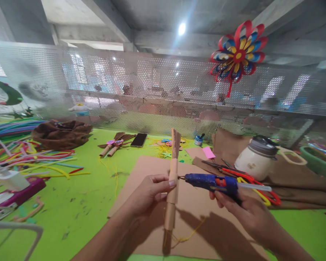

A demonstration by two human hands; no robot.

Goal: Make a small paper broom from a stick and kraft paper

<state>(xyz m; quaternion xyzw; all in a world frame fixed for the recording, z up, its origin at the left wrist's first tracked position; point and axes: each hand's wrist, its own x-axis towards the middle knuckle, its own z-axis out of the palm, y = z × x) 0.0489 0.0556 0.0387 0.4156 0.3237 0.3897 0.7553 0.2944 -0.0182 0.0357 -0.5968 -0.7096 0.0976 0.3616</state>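
I see bright fuzzy strips (54,167) strewn at the frame's left, then 2 paper bundles (112,145) left of centre. At the centre, the left hand (149,194) pinches a brown paper roll (172,195), slit end uppermost. Just right, a blue glue gun (199,180) points at its side, gripped by the right hand (244,212). A lidded jar (251,161) stands at the right.

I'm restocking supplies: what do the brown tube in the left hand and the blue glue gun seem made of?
Brown tube: probably matte paper or thin card; its dull surface has layered edges.
Blue glue gun: likely hard plastic, low sheen, given its moulded-looking body.
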